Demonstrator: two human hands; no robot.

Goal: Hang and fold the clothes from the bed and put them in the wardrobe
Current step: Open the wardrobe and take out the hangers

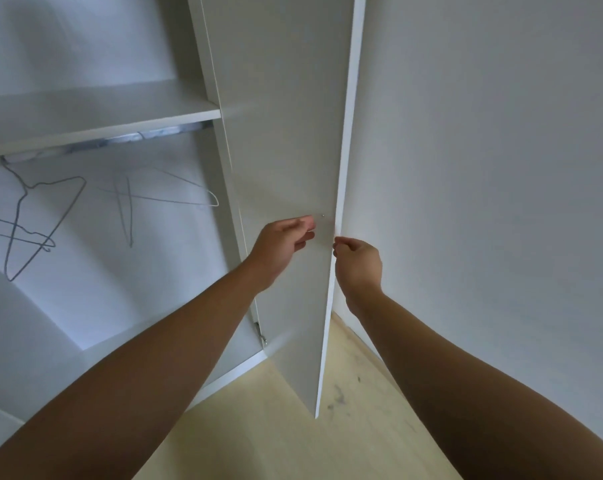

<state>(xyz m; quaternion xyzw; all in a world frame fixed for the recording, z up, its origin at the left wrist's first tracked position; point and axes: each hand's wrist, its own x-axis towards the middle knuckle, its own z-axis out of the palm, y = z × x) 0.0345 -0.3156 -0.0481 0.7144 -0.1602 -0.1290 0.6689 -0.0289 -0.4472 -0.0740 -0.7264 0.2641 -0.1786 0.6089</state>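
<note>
Wardrobe door (286, 133) | L hand (279, 247) fingers slack, empty, by inner face | R hand (357, 265) curled at edge, grip unclear | advise: open fully.

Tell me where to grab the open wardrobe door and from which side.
Take the wardrobe door by its free vertical edge, coming from the front so fingers wrap it. It stands nearly edge-on to you, no handle shows on its inner face, and the hinge sits at the opposite side, so leverage is likely best.

The white wardrobe (85, 46) stands with its door (286, 133) swung open, edge-on. Thin wire hangers (15, 230) hang from the rail (120, 138) beneath its shelf (96, 110).
</note>
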